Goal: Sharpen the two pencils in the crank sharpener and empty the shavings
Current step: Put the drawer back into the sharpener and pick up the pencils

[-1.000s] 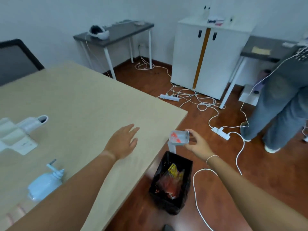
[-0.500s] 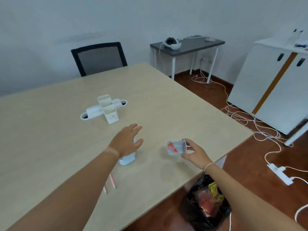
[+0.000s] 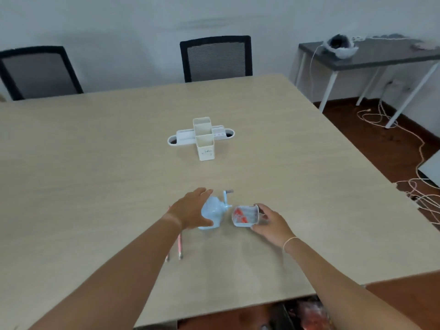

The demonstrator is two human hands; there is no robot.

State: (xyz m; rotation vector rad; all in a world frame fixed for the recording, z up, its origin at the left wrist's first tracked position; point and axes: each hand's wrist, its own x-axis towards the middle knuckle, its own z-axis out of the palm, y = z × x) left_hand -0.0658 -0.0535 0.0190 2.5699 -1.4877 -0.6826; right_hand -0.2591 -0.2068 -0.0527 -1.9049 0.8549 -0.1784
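Observation:
A light blue crank sharpener (image 3: 215, 213) stands on the wooden table (image 3: 95, 177), its crank handle pointing up and to the right. My left hand (image 3: 191, 208) rests on its left side, thumb low on the body. My right hand (image 3: 270, 222) grips a clear shavings drawer (image 3: 245, 216) with red marks inside, held just right of the sharpener. Two pink pencils (image 3: 179, 246) lie on the table below the sharpener, partly hidden under my left forearm.
A white desk organiser (image 3: 202, 139) stands mid-table. Two black chairs (image 3: 215, 58) sit at the far edge. A grey side table (image 3: 371, 58) and white cables (image 3: 404, 144) are on the right. A bin with a black bag (image 3: 307, 313) shows under the near edge.
The view swung from the bin back to the table. My right hand brought the drawer up beside the sharpener, and my left hand came down onto the sharpener body.

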